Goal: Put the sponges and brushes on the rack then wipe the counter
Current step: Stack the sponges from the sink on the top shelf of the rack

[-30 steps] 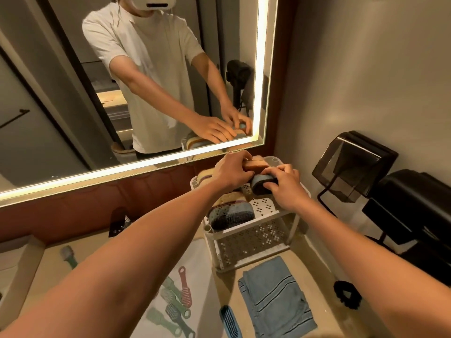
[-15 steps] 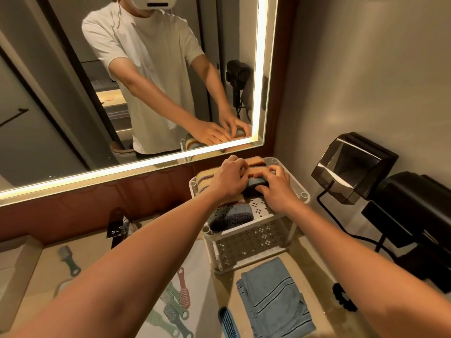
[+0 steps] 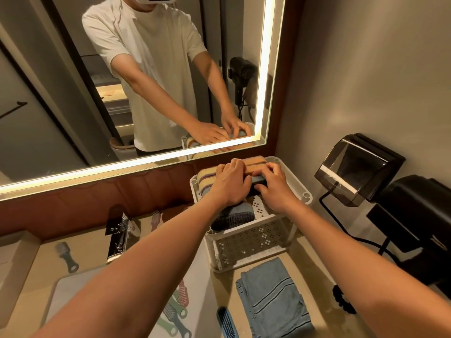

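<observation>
Nearest, a blue brush [image 3: 227,323] lies beside a folded blue towel [image 3: 273,303] on the counter [image 3: 317,272], with green and pink brushes [image 3: 170,314] on a white mat [image 3: 73,289] to the left. Beyond stands the white two-tier rack [image 3: 253,242] — a blue knitted sponge [image 3: 234,215] sits at the front of its top shelf. Farther back on that shelf, the right hand [image 3: 273,186] pinches a dark sponge [image 3: 257,180], and the left hand [image 3: 229,184] curls its fingers over an orange sponge [image 3: 253,164] — a striped sponge [image 3: 206,178] lies just left.
</observation>
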Available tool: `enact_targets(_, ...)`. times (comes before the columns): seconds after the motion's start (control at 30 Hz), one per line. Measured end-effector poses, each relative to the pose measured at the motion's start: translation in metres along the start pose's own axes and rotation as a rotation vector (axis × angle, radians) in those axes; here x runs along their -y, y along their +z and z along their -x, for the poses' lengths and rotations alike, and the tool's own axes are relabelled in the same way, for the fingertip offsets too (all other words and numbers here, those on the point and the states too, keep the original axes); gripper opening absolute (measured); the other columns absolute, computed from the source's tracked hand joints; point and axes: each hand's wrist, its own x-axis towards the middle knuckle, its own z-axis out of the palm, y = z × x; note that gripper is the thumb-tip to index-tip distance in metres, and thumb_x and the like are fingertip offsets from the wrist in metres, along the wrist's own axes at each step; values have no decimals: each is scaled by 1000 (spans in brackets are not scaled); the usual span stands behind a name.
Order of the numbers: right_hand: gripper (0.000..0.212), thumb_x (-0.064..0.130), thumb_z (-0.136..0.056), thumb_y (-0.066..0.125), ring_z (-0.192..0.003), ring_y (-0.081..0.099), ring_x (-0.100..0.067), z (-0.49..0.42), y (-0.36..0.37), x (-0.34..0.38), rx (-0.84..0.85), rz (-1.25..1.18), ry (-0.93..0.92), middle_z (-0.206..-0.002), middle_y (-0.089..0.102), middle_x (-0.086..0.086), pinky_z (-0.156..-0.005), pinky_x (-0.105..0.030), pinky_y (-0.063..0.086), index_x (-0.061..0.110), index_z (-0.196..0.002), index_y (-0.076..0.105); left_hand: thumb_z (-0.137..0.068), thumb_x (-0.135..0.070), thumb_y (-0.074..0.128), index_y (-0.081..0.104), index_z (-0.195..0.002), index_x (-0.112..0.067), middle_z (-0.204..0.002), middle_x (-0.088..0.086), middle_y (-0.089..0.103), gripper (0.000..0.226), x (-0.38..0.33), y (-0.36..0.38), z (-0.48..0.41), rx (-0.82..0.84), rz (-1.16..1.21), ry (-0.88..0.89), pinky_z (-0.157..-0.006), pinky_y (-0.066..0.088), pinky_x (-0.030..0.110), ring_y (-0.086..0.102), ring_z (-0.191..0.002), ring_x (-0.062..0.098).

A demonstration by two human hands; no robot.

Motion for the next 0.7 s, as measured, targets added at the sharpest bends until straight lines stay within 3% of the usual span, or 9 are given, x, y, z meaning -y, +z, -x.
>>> enact_targets(0.17, 36, 16, -97, 57, -144, 21, -28, -1, 3, 0, 28, 63, -24, -156, 22, -7, -120, -45, 25, 18, -132, 49, -100, -37, 41, 56, -111, -13, -126, 7, 53, 31, -1, 0, -2, 31, -33, 18, -112, 28, 46, 51, -112, 25)
enact_targets(0.37, 48, 13, -89, 59, -128, 33, -25, 4, 9, 6, -17, 80, -29, -139, 33, -6, -113, -48, 32, 20, -130, 34, -98, -38, 42, 62, -110, -14, -128, 7, 53, 33, -2, -2, -2, 70, -50, -9, -113, 25, 46, 50, -118, 24)
enact_targets(0.53, 64, 26, -91, 55, -148, 14, -30, -1, 2, 12, 77, 272, 31, -158, 19, -7, -121, -57, 10, 21, -148, 26, -95, -40, 45, 54, -110, -17, -114, 4, 52, 29, -8, -13, -6, 128, -76, -38, -109, 31, 47, 52, -107, 25)
enact_targets(0.7, 58, 25, -96, 48, -154, -1, -28, 4, 0, 27, 35, 291, 30, -165, 13, -6, -122, -59, -5, 17, -151, 29, -97, -40, 45, 51, -136, -17, -146, 6, 48, 46, 2, -23, 9, 123, -81, -4, -117, 22, 46, 41, -138, 24)
